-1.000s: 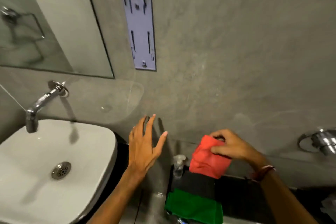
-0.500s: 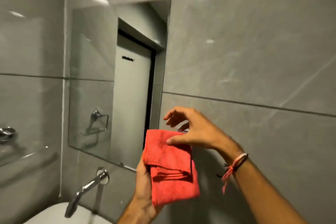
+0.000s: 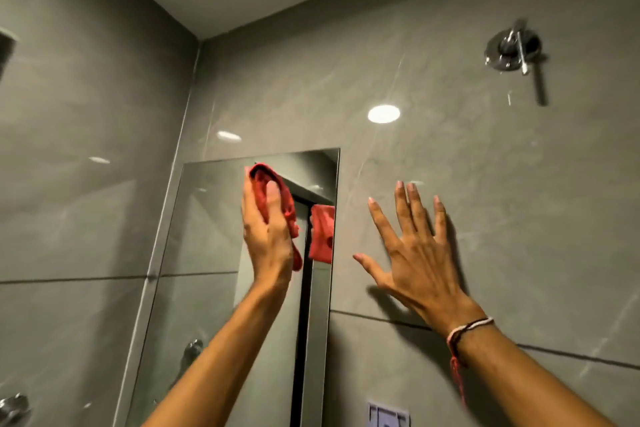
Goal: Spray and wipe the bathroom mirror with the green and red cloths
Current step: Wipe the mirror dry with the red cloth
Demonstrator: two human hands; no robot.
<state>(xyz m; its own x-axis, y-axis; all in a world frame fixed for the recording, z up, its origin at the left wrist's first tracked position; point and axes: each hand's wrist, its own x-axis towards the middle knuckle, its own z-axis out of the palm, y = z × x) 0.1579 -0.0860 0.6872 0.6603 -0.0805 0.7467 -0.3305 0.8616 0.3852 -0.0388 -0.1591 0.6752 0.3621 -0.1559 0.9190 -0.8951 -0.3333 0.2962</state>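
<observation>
The bathroom mirror (image 3: pixel 207 253) hangs on the grey tiled wall, its top right corner near the middle of the view. My left hand (image 3: pixel 265 232) presses the red cloth (image 3: pixel 273 191) flat against the upper part of the glass. The cloth's reflection shows at the mirror's right edge. My right hand (image 3: pixel 415 253) lies flat on the wall tile to the right of the mirror, fingers spread, holding nothing. The green cloth and the spray bottle are out of view.
A chrome wall fitting (image 3: pixel 512 50) sticks out high on the right. A pale purple bracket (image 3: pixel 388 416) shows at the bottom edge. Chrome fittings (image 3: pixel 12 407) sit low on the left wall. The ceiling corner is above.
The red cloth passed from both hands to my left hand alone, which rose with it onto the mirror. My right hand let go and moved flat onto the wall. The view tilted upward.
</observation>
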